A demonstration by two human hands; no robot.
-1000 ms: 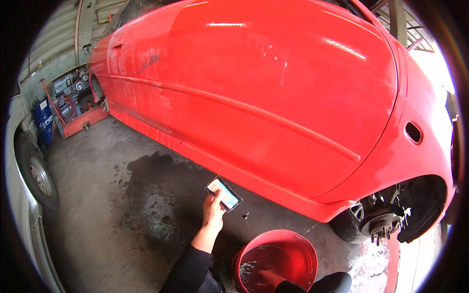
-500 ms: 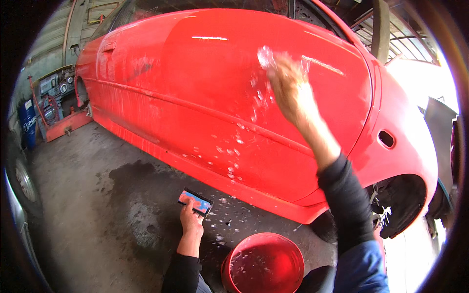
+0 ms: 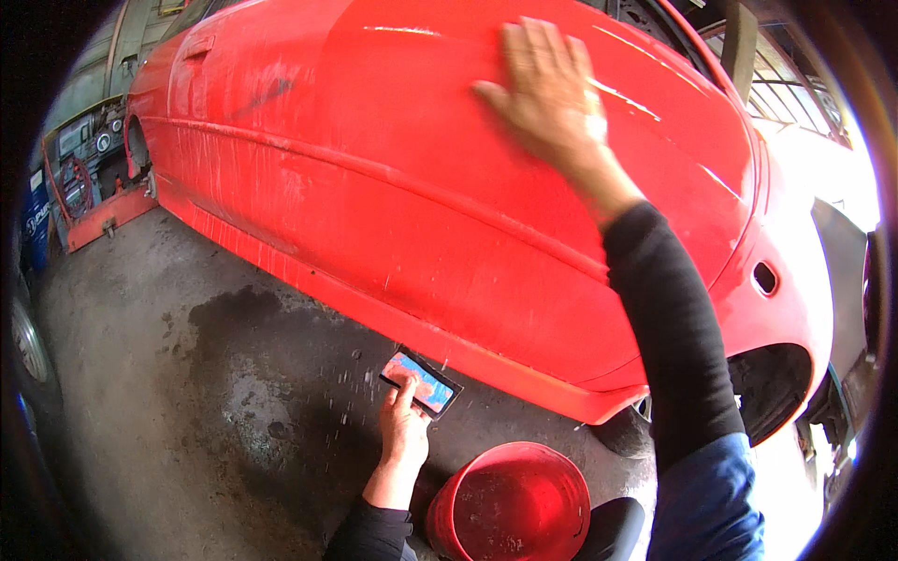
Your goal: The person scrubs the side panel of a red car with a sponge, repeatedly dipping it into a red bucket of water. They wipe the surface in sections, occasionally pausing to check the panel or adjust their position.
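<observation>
My right hand (image 3: 550, 93) lies flat against the upper part of a wet red car door (image 3: 402, 131), fingers stretched out and slightly apart, with nothing in it. Below the door sill, my left hand (image 3: 404, 438) grips a flat rectangular sanding block (image 3: 430, 385). Its face is blue smeared with red, and its edges are black. My thumb presses on that face; the other fingers are mostly hidden behind it. Fine drops of water fall around the block. Close to my left forearm stands a red bucket (image 3: 443, 526) with liquid inside.
A wet dark patch (image 3: 253, 327) spreads over the concrete floor. The front wheel arch (image 3: 776, 383) is at the right. To the far left are a red metal stand (image 3: 112, 219), a blue drum (image 3: 36, 220) and a car tyre (image 3: 33, 351).
My right hand has moved up the door and spread flat on it; the splash of water around it is gone. My left hand has shifted right with the sanding block.
</observation>
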